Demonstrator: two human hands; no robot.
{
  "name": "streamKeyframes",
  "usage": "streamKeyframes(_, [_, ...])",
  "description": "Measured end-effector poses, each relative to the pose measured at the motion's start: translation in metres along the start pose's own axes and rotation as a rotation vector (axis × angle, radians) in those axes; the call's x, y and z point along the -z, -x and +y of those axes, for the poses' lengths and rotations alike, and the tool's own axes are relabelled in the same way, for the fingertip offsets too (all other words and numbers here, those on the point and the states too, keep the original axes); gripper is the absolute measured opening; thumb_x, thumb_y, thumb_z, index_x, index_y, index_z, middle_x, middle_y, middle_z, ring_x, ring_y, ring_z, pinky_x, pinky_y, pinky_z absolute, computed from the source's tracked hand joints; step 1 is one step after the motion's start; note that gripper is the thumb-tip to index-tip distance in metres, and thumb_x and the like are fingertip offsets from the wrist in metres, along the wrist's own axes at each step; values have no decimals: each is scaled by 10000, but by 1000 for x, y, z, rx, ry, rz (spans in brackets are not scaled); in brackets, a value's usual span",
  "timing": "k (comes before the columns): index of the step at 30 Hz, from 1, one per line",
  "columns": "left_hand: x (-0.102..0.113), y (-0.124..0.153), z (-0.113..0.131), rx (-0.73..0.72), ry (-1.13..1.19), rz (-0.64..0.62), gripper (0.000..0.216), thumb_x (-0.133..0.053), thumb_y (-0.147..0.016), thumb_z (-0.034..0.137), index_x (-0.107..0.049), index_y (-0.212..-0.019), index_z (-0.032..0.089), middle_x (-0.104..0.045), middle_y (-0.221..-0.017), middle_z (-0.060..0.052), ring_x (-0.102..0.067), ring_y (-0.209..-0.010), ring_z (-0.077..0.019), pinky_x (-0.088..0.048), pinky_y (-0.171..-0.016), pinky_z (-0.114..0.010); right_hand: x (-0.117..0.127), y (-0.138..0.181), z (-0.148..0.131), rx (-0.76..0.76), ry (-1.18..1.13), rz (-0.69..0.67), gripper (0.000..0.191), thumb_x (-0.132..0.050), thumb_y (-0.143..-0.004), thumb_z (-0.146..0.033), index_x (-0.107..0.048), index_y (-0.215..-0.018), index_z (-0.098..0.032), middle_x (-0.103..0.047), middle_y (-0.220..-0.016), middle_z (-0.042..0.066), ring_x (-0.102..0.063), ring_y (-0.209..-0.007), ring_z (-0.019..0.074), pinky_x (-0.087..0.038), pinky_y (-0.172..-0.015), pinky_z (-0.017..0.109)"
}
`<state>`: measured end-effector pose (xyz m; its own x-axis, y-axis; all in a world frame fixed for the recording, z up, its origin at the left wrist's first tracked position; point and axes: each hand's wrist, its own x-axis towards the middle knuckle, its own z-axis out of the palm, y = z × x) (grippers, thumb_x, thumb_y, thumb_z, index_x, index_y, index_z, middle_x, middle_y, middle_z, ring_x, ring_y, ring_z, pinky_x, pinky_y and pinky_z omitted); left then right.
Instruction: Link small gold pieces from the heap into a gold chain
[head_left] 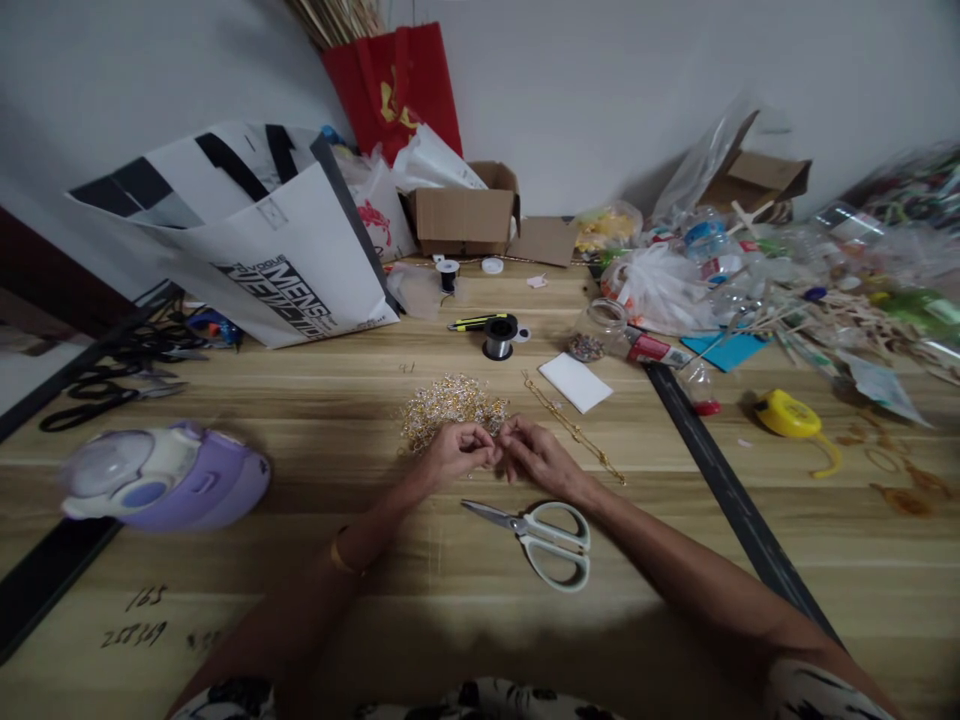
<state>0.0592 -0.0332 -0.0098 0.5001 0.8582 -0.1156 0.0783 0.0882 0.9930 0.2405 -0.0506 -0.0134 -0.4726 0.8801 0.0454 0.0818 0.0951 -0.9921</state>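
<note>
My left hand [452, 450] and my right hand [534, 452] meet in the middle of the wooden table [315, 420], fingertips pinched together on something too small to make out. Just beyond them lies a heap of gold and silver beaded wire [450, 405]. A thin gold chain [574, 430] runs diagonally to the right of my right hand. White-handled scissors [544, 535] lie shut under my right forearm. A spool of thin wire [499, 337] stands farther back.
A purple lidded container [161, 475] sits at left, black scissors [112, 385] behind it. A white paper bag [255, 235], a red bag [397, 85] and a cardboard box [465, 215] line the wall. Plastic clutter [787, 280] and a yellow tape measure [787, 415] fill the right side.
</note>
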Motion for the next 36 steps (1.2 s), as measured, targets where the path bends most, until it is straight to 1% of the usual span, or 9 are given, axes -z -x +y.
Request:
streamKeyframes(3, [1,-1,-2,23,58,-47,276,-720,-665,323,-627,-784,92,-675,-698,-60,-624,-651,-130,-475,-649,-251,0,1,0,15,33,-14,292,-414,-921,-458,-448,-887,-170,-608,-664,-2,-560,-465,91,-425,-446,187])
streamKeyframes(5, [2,-1,-3,22,86,-71,288,-715,-677,343,-636,-789,90,-677,-695,-63,-628,-658,-133,-480,-671,-262,0,2,0,19,70,-13,290,-413,-923,-455,-457,-890,-170,-598,-640,-10,-557,-466,91,-431,-454,189])
streamKeyframes(11, [4,-1,1,53,95,-131,301,-693,-712,380,-657,-804,96,-683,-724,-62,-609,-655,-113,-465,-661,-237,0,2,-2,14,125,1,268,-391,-936,-432,-457,-896,-175,-583,-635,-16,-546,-462,88,-432,-454,190])
streamKeyframes(15, [1,0,5,51,86,-121,308,-681,-723,407,-654,-766,103,-677,-711,-54,-594,-640,-104,-456,-648,-227,0,2,-3,13,115,1,262,-394,-936,-429,-446,-892,-176,-570,-623,-22,-545,-464,87,-432,-453,186])
streamKeyframes(23, [-2,-2,4,65,174,-99,379,-741,-637,457,-605,-683,106,-659,-653,-38,-589,-606,-103,-441,-621,-232,0,2,-6,3,122,-5,283,-392,-932,-452,-449,-883,-179,-580,-613,-20,-537,-455,91,-426,-454,195])
streamKeyframes(29, [-5,0,6,60,166,-122,352,-714,-682,432,-606,-709,99,-662,-681,-52,-607,-645,-116,-448,-647,-242,-1,2,-7,5,106,-1,292,-379,-933,-470,-435,-913,-183,-578,-633,-19,-543,-474,95,-431,-463,200])
streamKeyframes(33, [-4,0,4,46,140,-120,334,-704,-693,415,-608,-696,95,-648,-669,-47,-589,-633,-110,-445,-638,-235,-1,3,-4,0,110,-9,277,-368,-940,-453,-439,-924,-186,-576,-639,-17,-540,-476,98,-428,-468,208])
streamKeyframes(36, [-2,-2,0,51,117,-70,324,-716,-671,408,-607,-674,103,-615,-627,-15,-555,-595,-92,-437,-613,-218,4,1,-1,6,171,55,252,-393,-935,-427,-465,-945,-186,-560,-655,-14,-524,-504,103,-424,-497,219])
